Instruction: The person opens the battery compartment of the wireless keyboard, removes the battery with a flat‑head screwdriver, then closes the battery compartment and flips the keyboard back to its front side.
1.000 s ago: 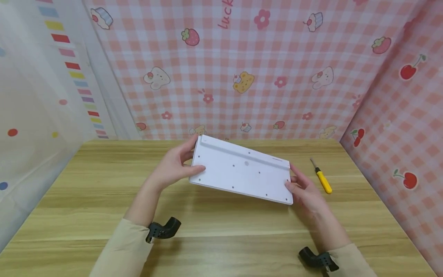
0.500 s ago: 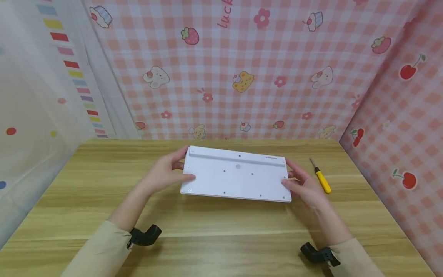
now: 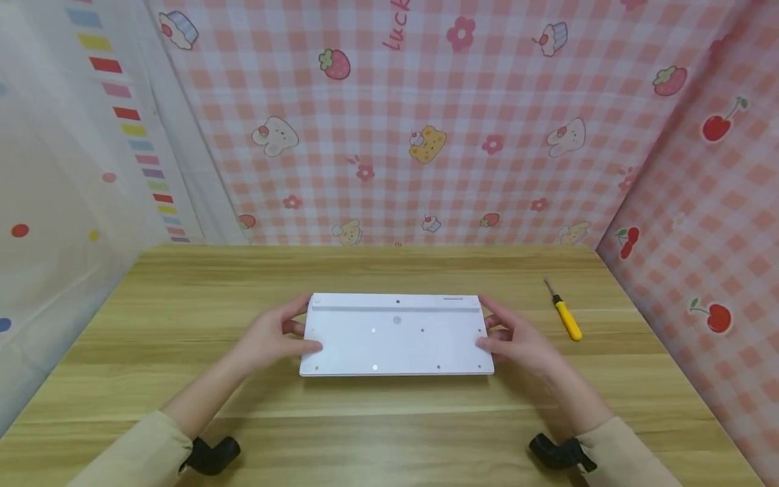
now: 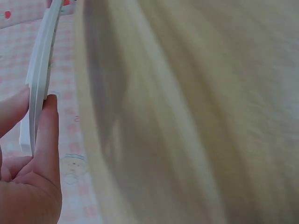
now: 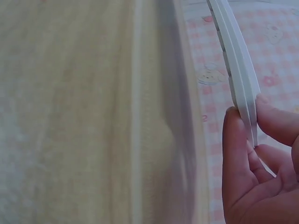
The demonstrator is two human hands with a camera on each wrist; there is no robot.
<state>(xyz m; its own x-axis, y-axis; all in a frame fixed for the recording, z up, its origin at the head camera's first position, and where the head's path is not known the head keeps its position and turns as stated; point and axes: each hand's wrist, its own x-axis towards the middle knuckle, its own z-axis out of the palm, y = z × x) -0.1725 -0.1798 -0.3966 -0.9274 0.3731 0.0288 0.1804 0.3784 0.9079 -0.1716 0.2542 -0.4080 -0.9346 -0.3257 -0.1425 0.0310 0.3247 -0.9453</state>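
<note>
A white keyboard is held underside up, its back dotted with several small screws and a raised bar along the far edge. My left hand pinches its left end, thumb on the underside and fingers beneath. At the opposite end my right hand grips it the same way. Both wrist views show the keyboard edge-on above the table, apart from it. In the right wrist view dark gaps between keys line the lower face of the keyboard. Most of the keys are hidden.
A screwdriver with a yellow and black handle lies on the wooden table, right of my right hand. Behind the table hangs a pink checked curtain, with further patterned cloth at both sides.
The keyboard has come down and nearer, shifted left, and turned from a rightward slant to level. Both hands moved with it, the left more. The screwdriver stayed put.
</note>
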